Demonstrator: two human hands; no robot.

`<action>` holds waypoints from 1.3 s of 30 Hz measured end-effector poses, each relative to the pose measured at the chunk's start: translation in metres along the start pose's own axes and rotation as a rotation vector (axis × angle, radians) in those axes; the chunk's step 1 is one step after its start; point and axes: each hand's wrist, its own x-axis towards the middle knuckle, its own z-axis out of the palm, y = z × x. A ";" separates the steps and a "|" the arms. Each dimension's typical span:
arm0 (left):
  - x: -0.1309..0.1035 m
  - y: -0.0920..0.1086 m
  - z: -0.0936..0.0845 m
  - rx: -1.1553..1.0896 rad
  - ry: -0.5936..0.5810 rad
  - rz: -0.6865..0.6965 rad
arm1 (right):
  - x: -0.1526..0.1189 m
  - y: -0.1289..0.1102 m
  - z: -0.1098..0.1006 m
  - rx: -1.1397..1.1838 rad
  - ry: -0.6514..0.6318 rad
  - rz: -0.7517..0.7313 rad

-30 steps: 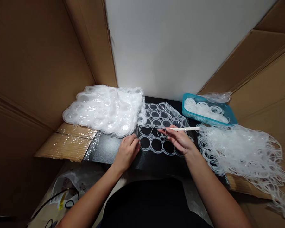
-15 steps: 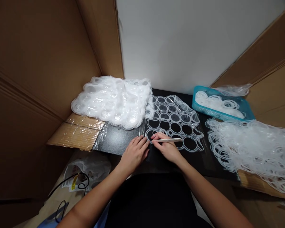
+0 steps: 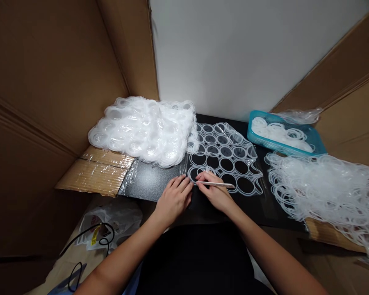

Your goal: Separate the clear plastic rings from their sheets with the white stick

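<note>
A translucent sheet of joined rings (image 3: 227, 152) lies on the black work surface in front of me, many of its circles showing black through them. My left hand (image 3: 176, 194) rests at the sheet's near left corner, fingers stretched out and lying flat. Just to its right, my right hand (image 3: 215, 192) grips a thin, whitish pen-like tool (image 3: 223, 184) that lies across the hand, one end at the near left ring. Several loose white rings (image 3: 209, 170) show beside the right fingers, partly hidden by them. The tool's exact kind cannot be made out.
A thick pile of white ring sheets (image 3: 144, 131) is at the left, by plastic-wrapped cardboard (image 3: 94, 174). A teal basket (image 3: 264, 143) of white rings stands at the back right, with a heap of cut ring sheets (image 3: 322, 188) before it. Cardboard walls (image 3: 64, 82) enclose both sides.
The view has shifted very slightly. Both hands keep nearly the same place, and the tool has tilted a little, its right end lower.
</note>
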 end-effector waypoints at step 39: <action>0.025 0.002 -0.023 -0.344 0.116 -0.188 | -0.005 0.009 -0.101 0.693 0.241 0.395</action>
